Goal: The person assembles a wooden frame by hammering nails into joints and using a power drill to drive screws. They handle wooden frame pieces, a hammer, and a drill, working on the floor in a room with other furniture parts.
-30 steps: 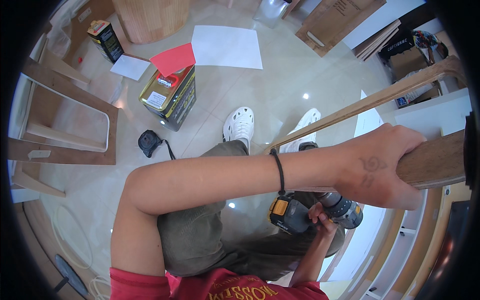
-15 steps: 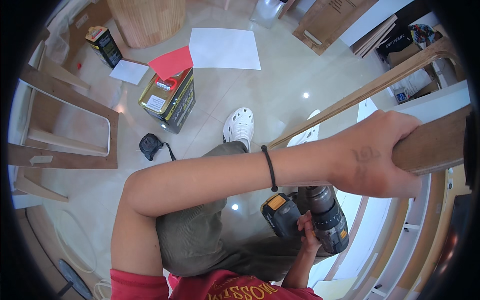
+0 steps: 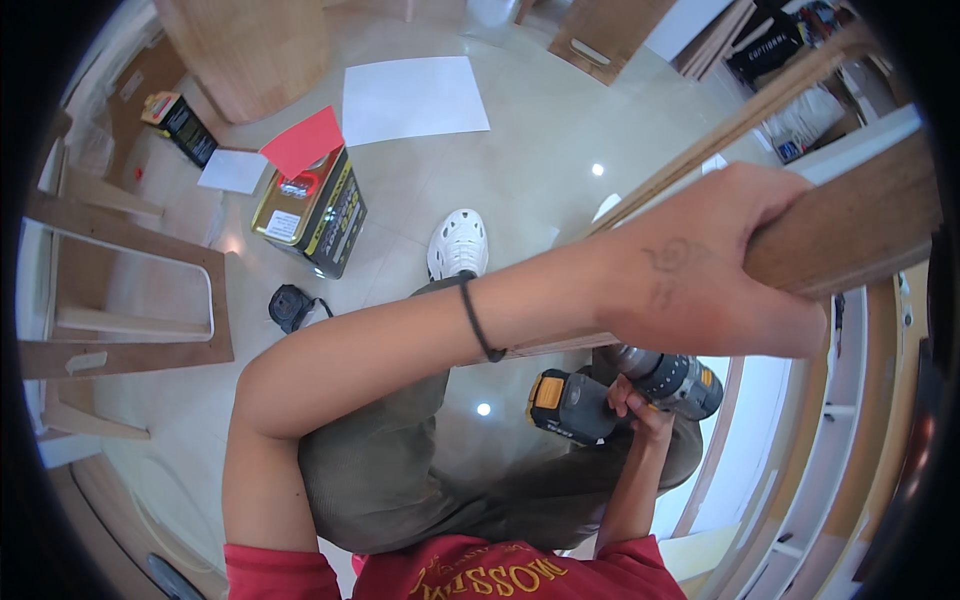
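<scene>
My left hand reaches across to the right and grips a brown wooden frame piece, thumb and fingers wrapped over its edge. Below that forearm, a black cordless drill with a yellow-marked battery is held by its handle in my right hand. The drill's chuck points up and left, against or under the wood's lower side; its tip is hidden behind my left wrist and the wood. Whether the tip touches the wood I cannot tell.
On the tiled floor stand a large metal can with a red sheet on top and a smaller can. A black tape measure, a white sheet and a wooden frame lie left and ahead. White shelving stands at right.
The drill has swung, its chuck turning from upward toward the left and its body moving slightly right. My left hand and the wood sit farther left and higher in view, the grip kept.
</scene>
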Demonstrator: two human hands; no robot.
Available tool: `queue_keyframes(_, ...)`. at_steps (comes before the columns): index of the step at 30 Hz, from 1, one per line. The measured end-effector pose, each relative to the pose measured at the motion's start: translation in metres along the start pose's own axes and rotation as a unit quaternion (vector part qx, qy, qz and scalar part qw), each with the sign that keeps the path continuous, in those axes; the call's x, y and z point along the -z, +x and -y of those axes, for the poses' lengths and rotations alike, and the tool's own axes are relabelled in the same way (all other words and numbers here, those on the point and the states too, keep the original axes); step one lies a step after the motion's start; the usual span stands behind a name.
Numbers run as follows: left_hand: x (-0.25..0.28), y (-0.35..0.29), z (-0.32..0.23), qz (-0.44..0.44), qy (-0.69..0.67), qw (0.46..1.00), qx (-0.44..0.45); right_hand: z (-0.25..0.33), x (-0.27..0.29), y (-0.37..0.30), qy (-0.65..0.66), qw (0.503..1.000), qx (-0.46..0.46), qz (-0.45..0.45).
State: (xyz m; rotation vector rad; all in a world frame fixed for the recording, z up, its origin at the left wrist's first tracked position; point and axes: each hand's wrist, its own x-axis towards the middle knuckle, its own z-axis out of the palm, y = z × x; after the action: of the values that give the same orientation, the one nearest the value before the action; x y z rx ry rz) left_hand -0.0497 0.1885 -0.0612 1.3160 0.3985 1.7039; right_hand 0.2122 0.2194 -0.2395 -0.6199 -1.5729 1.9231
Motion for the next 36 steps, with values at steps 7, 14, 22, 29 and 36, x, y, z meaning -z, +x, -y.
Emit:
queue_keyframes(7,-0.006,-0.004,-0.003,-0.070,0.025,0.997,-0.017,-0.004,-0.019,-0.033,-0.251,0.961,0.009,-0.117)
queue_keyframes(14,0.008,0.000,-0.017,0.036,-0.002,0.998,0.049,0.009,-0.043,-0.040,-0.433,0.887,0.050,-0.152)
queue_keyframes(22,0.006,0.007,-0.014,0.070,0.006,0.988,0.137,0.018,-0.025,-0.022,-0.160,0.967,-0.166,-0.113)
queue_keyframes(29,0.035,0.005,-0.024,0.071,-0.015,0.994,0.082,0.032,-0.092,-0.028,-0.298,0.929,0.162,-0.148)
queue_keyframes(36,0.013,0.005,-0.024,0.111,0.037,0.986,0.120,0.039,-0.096,-0.053,-0.227,0.941,0.190,-0.162)
